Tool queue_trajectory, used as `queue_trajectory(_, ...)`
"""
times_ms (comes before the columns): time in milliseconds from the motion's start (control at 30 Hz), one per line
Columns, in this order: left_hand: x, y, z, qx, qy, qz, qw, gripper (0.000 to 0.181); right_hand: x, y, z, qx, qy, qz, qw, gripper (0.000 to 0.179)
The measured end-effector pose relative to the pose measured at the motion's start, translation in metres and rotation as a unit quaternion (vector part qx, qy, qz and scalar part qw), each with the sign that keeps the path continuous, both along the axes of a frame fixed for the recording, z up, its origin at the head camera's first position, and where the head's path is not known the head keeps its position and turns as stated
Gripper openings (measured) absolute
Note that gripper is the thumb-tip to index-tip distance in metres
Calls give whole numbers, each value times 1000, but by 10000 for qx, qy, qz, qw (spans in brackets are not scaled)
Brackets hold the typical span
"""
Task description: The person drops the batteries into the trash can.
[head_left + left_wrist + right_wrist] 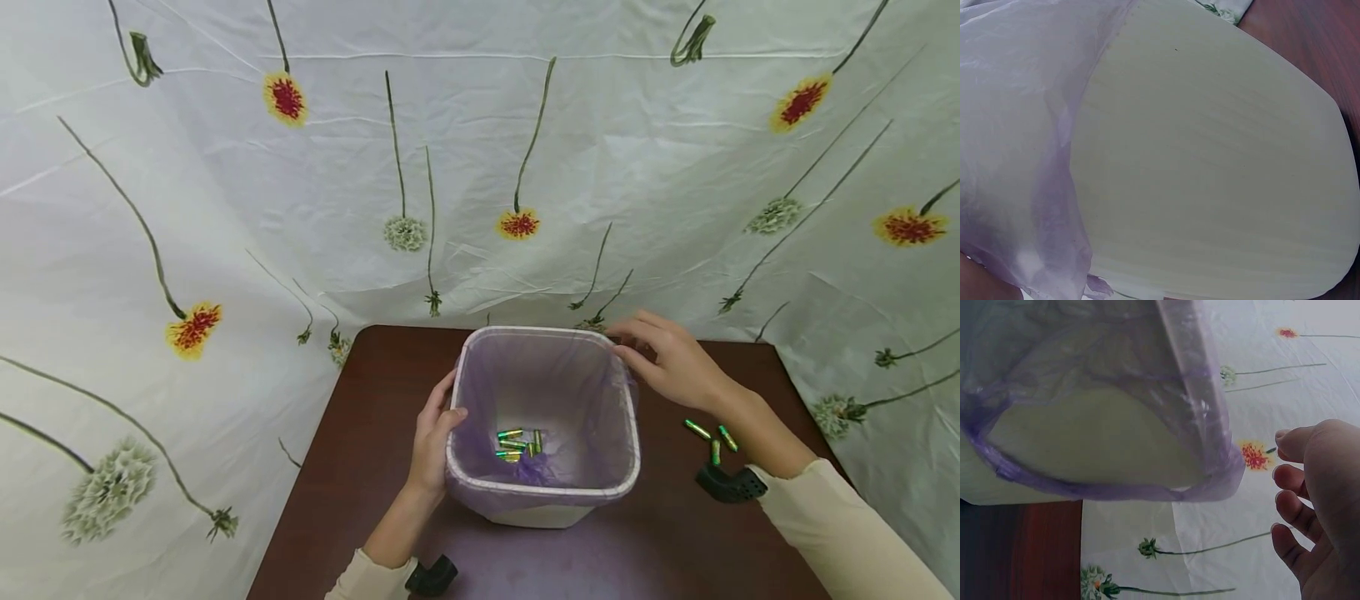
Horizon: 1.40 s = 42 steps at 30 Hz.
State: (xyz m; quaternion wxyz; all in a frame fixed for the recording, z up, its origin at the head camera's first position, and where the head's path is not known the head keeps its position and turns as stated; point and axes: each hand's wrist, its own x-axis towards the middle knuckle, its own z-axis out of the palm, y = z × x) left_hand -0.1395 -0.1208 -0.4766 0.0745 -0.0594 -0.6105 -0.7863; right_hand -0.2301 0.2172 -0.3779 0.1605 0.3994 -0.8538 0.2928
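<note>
A white trash bin lined with a sheer purple bag stands on the table. Inside, several small green-and-gold batteries lie at the bottom near a bunched bit of purple plastic. My left hand grips the bin's left side, thumb over the rim and fingers along the outer wall. Close to the far right corner is my right hand, its fingers loosely bent and holding nothing. In the right wrist view, a gap separates that hand from the bag's folded-over edge.
Three more green-and-gold batteries lie on the dark brown table, right of the bin and beside the right forearm. A white flower-print cloth hangs behind and around the table. Each wrist carries a black mount.
</note>
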Motion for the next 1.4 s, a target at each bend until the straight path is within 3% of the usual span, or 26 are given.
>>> queue_trajectory(767,1,0,0,-95,68,75,9999,61,16,48,-27,11,46,-921,9957,29)
queue_trajectory(1400,1,1,1,-45,58,82,9999,62,24,78,-51,10,-222,-1470,9889,30)
